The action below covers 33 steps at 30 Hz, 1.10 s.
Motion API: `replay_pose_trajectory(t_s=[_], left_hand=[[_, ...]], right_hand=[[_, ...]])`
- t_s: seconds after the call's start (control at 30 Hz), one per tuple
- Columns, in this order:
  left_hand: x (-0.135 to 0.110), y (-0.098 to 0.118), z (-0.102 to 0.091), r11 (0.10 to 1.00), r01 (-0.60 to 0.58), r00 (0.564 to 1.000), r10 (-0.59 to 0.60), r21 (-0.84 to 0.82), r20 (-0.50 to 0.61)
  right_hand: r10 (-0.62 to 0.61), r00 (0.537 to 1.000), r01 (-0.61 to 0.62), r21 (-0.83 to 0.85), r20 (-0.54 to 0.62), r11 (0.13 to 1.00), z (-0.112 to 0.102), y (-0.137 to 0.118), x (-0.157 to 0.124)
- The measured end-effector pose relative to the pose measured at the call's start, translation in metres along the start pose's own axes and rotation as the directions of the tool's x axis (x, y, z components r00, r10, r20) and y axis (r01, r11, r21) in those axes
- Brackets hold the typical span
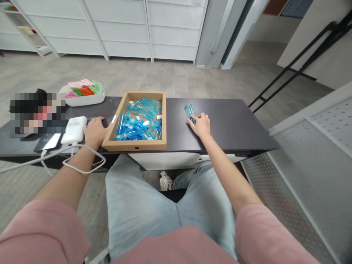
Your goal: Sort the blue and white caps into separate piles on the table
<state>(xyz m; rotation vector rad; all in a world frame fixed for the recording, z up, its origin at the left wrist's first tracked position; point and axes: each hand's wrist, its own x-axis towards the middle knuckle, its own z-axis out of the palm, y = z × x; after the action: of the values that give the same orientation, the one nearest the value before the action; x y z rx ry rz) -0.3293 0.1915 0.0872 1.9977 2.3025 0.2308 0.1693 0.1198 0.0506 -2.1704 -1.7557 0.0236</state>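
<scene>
My right hand [201,125] is over the dark table right of the box, with its thumb and fingertips closed on the near end of a clear, blue-tinted plastic piece [189,110]. The piece lies on the tabletop; its exact kind is too small to make out. My left hand [95,129] rests on the table with fingers stretched out, holding nothing. It lies between a white power bank [74,130] and an open cardboard box [164,124]. Inside the box are many clear and blue plastic pieces [134,126], some with white caps.
A white basket [88,100] of colourful striped items stands at the back left. A phone [48,141] and white cables [90,171] lie near my left forearm. The table [231,121] ends at the right near a perforated metal panel [288,190]. White cabinets [123,29] line the back.
</scene>
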Motion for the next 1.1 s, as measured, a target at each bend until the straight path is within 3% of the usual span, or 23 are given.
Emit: replay_pose_trajectory(t_s=[0.53,0.8,0.93,1.03,1.1], left_hand=[[-0.003,0.0,-0.001,0.999,-0.02,1.0,0.019,-0.036,-0.009],[-0.005,0.004,-0.002,0.998,-0.008,1.0,0.006,-0.069,-0.019],[-0.006,0.004,0.001,0.996,0.0,0.998,-0.006,-0.089,-0.061],[-0.006,0.004,0.004,0.995,-0.009,0.996,0.0,-0.104,-0.089],[-0.006,0.003,0.006,0.994,-0.015,0.995,0.004,-0.11,-0.095]], right_hand=[[-0.141,0.99,0.141,-0.041,-0.009,0.989,-0.004,-0.004,-0.005],[-0.166,0.986,0.162,-0.107,-0.027,0.981,0.0,0.001,-0.003],[-0.126,0.986,0.119,-0.062,-0.111,0.991,-0.004,0.006,-0.006],[-0.132,0.974,0.135,0.004,-0.185,0.991,-0.014,-0.004,-0.004],[-0.197,0.962,0.213,0.069,-0.187,0.975,-0.021,-0.026,0.002]])
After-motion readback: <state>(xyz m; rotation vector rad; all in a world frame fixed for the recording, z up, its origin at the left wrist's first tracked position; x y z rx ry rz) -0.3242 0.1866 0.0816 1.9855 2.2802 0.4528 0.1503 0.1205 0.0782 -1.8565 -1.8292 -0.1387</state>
